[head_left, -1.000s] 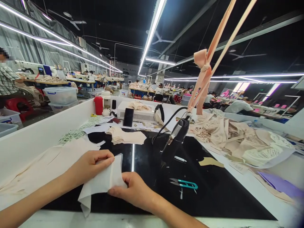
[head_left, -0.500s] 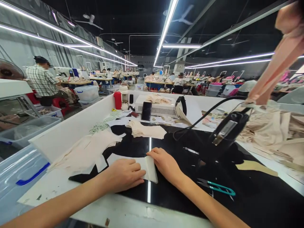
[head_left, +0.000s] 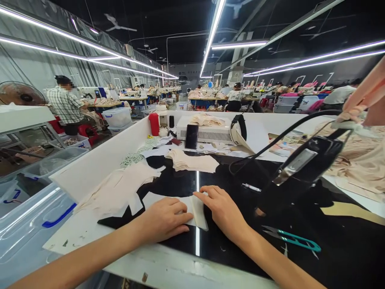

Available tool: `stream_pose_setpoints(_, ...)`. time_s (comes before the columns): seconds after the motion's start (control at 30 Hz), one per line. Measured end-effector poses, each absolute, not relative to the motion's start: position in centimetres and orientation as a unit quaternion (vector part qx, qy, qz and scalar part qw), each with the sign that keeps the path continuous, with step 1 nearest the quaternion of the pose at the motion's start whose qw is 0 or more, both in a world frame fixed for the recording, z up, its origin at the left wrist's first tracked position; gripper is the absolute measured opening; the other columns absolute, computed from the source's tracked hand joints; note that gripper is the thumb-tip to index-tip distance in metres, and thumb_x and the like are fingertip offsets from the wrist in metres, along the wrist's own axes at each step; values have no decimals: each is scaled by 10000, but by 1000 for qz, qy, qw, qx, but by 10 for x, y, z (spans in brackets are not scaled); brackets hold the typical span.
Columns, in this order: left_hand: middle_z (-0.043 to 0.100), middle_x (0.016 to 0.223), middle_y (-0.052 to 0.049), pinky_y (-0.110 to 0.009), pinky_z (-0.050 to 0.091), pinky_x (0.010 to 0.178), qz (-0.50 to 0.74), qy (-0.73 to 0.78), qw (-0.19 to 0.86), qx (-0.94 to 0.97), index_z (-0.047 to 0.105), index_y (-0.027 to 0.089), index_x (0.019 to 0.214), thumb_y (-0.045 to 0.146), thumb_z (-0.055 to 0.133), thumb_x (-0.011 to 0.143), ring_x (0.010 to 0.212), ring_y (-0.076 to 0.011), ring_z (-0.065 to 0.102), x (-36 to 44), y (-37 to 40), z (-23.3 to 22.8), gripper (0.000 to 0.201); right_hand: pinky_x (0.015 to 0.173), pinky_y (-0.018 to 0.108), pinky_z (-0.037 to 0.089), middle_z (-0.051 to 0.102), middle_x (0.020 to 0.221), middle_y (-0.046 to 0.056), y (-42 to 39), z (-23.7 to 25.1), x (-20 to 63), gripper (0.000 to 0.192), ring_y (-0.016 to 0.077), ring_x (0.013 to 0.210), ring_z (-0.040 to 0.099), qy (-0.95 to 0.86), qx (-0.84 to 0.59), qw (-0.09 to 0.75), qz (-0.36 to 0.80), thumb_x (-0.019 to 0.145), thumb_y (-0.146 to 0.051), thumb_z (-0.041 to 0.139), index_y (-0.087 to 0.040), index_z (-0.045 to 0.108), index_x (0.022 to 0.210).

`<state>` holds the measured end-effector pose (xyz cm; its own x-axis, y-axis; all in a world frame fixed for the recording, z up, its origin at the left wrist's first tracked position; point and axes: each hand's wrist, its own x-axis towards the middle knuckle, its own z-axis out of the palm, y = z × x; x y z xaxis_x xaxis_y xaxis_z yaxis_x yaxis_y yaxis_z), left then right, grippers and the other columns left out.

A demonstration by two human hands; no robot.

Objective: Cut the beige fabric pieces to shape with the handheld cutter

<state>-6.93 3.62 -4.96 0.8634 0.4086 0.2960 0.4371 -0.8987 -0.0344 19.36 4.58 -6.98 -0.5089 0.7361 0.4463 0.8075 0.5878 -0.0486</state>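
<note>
A flat white piece (head_left: 152, 197) of fabric or paper lies on the black work surface. My left hand (head_left: 168, 220) rests over it, fingers curled and closed on its near part. Across the right end of that piece stands out a narrow cream strip (head_left: 199, 214), looking like a folded layer. My right hand (head_left: 225, 210) has its fingertips closed on the strip's far end; the thumb is hidden. Beyond my hands is a stack of cream cut pieces (head_left: 192, 161). Teal thread snips (head_left: 296, 240) lie to the right of my right hand.
More cream pieces (head_left: 116, 190) lie at left. A black clamp-like device (head_left: 306, 168) with a cable stands at right. A phone (head_left: 191, 136) leans on a white box (head_left: 207, 134). Low white walls (head_left: 99, 156) border the table; a person (head_left: 67, 102) works beyond.
The view has shifted slightly, so the table appears farther right. My right palm has moved a little right, its fingertips still at the strip. My left hand stays on the white piece.
</note>
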Motion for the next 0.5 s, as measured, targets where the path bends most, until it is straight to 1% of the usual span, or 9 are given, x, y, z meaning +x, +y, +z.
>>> stream_pose_setpoints(0.07,719,1107,-63,-383,558,896,-137,-224,52,-963,648,220,1305,354,661,1075,982,-255,676,-69,36,-50,266,941,346,556,770,1194,53,39,-72,188,598,218,1142,703,-872,-426,226,-79,905,115,459,-280,753,1244)
stream_pose_setpoints(0.13,707,1101,-62,-384,559,885,-134,-232,45,-962,641,219,1320,343,675,1066,977,-255,670,-67,35,-49,285,863,332,572,775,1091,44,35,-72,185,549,209,1020,724,-874,-416,238,-81,903,109,475,-265,772,1174)
stream_pose_setpoints(0.2,693,1116,-63,-378,558,868,-132,-240,33,-961,644,227,1329,329,683,1060,969,-249,662,-66,34,-48,290,822,332,580,771,1040,51,31,-67,184,538,206,946,724,-871,-412,254,-89,890,115,466,-237,772,1156)
stream_pose_setpoints(0.27,683,1121,-65,-368,554,851,-133,-244,24,-960,653,233,1328,328,673,1066,947,-239,650,-66,33,-46,280,844,343,584,771,1072,63,22,-59,186,553,207,973,724,-867,-404,275,-99,893,117,431,-222,756,1184)
stream_pose_setpoints(0.33,675,1120,-68,-364,552,854,-135,-244,21,-960,657,229,1332,333,655,1077,948,-235,642,-66,33,-46,275,917,366,570,776,1145,74,7,-46,193,538,216,1059,719,-862,-381,309,-130,931,99,423,-214,731,1243)
stream_pose_setpoints(0.37,672,1121,-70,-364,552,858,-134,-244,19,-960,656,226,1336,333,649,1081,952,-236,640,-66,32,-45,277,964,379,551,779,1171,75,-1,-38,199,498,222,1094,712,-855,-365,333,-157,958,77,454,-212,724,1262)
stream_pose_setpoints(0.43,665,1123,-73,-363,550,864,-130,-244,14,-961,655,222,1341,327,643,1084,962,-238,639,-66,31,-45,278,1016,409,516,796,1134,66,-16,-22,216,388,243,1056,718,-813,-336,394,-266,972,2,626,-226,739,1266)
stream_pose_setpoints(0.47,662,1122,-75,-364,548,871,-128,-242,10,-962,657,219,1337,323,642,1085,966,-238,640,-66,30,-44,273,997,427,513,795,1074,53,-22,-15,227,427,252,980,719,-777,-339,426,-317,937,-20,716,-261,745,1287)
stream_pose_setpoints(0.5,661,1123,-77,-364,546,877,-128,-239,8,-962,660,218,1329,319,644,1084,968,-237,641,-66,29,-44,266,951,447,517,783,1024,35,-26,-8,238,567,262,892,709,-744,-346,450,-352,882,-48,813,-321,719,1370)
